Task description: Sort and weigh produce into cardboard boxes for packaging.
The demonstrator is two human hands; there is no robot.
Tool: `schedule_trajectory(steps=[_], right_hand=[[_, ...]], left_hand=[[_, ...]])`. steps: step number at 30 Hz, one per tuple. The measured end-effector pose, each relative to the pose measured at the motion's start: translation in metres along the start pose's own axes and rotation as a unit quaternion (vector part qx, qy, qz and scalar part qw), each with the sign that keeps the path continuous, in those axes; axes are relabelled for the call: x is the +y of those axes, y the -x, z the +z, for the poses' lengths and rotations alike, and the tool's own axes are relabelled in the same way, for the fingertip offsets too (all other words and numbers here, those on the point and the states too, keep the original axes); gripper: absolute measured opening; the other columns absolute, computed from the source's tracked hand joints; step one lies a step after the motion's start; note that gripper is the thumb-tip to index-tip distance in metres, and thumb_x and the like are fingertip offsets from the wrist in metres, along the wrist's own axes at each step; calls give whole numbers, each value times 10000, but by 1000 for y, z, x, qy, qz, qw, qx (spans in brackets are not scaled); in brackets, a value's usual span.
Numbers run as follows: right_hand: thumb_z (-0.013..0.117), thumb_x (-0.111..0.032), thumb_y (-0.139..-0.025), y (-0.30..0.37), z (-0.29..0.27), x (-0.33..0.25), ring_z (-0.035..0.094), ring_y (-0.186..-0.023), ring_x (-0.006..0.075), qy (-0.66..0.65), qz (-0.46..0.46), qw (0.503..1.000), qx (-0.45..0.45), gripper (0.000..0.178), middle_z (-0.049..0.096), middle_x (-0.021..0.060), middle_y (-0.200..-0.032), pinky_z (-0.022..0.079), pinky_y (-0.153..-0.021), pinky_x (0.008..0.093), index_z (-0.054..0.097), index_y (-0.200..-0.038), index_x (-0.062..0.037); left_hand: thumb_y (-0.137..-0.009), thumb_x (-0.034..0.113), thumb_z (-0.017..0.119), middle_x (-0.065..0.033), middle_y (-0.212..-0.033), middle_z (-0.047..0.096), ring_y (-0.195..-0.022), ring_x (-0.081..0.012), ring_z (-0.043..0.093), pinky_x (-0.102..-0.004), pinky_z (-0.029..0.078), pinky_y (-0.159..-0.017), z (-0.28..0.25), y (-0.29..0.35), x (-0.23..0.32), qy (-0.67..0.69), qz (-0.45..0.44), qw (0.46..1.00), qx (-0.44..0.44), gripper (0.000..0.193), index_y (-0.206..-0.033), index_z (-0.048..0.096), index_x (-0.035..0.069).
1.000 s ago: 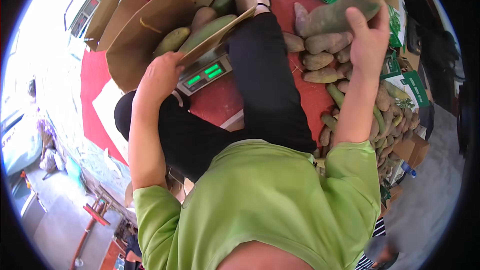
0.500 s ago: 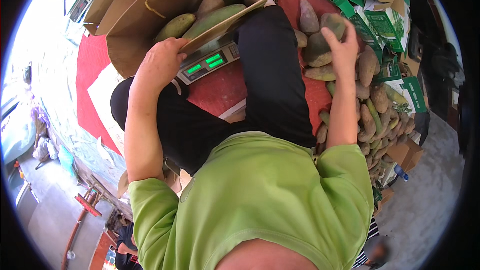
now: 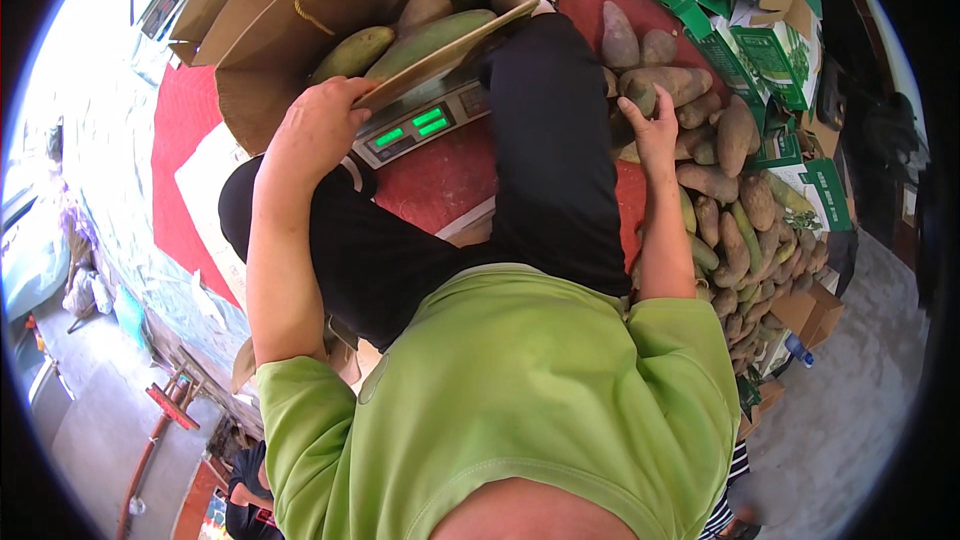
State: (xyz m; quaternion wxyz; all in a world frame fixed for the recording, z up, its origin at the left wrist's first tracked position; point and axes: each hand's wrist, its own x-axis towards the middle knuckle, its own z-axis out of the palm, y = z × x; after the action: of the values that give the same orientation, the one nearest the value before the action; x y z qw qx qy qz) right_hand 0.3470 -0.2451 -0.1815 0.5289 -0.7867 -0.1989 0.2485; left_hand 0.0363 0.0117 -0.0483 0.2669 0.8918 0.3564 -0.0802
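My left hand (image 3: 323, 127) grips the near rim of an open cardboard box (image 3: 250, 90), thumb and fingers closed over the edge. Several large root vegetables (image 3: 430, 43), green and brown, lie inside it. Under the box sits a weighing scale (image 3: 425, 127) with lit green displays. To the right of my knee, my right hand (image 3: 655, 135) has its thumb and fingers around the end of a dark greenish root vegetable (image 3: 641, 98). The lower part of that root is partly hidden by the hand and knee. Brown roots (image 3: 680, 85) lie close around it.
A long heap of root vegetables (image 3: 755, 240) runs down my right side. Green printed cartons (image 3: 775, 60) stand behind it. Red cloth (image 3: 440, 180) covers the surface under the scale. A second scale (image 3: 165, 5) is at the far left, and a broom (image 3: 170, 405) lies lower left.
My right hand has moved left and nearer, toward my knee, with a greenish root. Brown roots it covered before now show. The left hand stays on the box rim.
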Motion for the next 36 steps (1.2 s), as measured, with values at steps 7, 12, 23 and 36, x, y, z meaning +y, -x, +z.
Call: schedule_trajectory(steps=[7, 12, 23, 36], right_hand=[[780, -124, -747, -13, 0, -29, 556, -915, 113, -16, -81, 997, 10, 477, 605, 44, -994, 460, -815, 256, 535, -1143, -20], [785, -104, -732, -10, 3, -142, 550, -963, 129, -35, -231, 968, 86, 482, 579, 43, -1064, 454, -849, 262, 534, -1133, -12], [786, -211, -754, -6, 142, -285, 535, -895, 142, -300, -200, 921, -150, 477, 542, 38, -999, 461, -807, 283, 489, -1099, -68], [715, -205, -762, -78, 173, -231, 614, -791, 199, 114, -294, 941, -121, 317, 647, 123, -866, 497, -722, 311, 610, -975, 4]], left_hand=[[-791, 89, 627, -168, -1014, 616, -996, -352, 570, -414, 438, -879, -5, 6, -2, 11, -25, 1000, -2, 323, -1111, 620, 45], [-790, 96, 632, -165, -1019, 615, -998, -348, 570, -412, 438, -881, -5, 10, -5, 14, -26, 1000, 1, 323, -1108, 620, 44], [-799, 130, 635, -157, -1011, 618, -1000, -338, 572, -413, 444, -877, -6, 16, -11, 31, -27, 999, 14, 302, -1087, 631, 39], [-805, 130, 627, -159, -958, 634, -927, -333, 601, -393, 465, -822, -27, 38, -16, 104, -36, 986, 128, 285, -1068, 635, 21]])
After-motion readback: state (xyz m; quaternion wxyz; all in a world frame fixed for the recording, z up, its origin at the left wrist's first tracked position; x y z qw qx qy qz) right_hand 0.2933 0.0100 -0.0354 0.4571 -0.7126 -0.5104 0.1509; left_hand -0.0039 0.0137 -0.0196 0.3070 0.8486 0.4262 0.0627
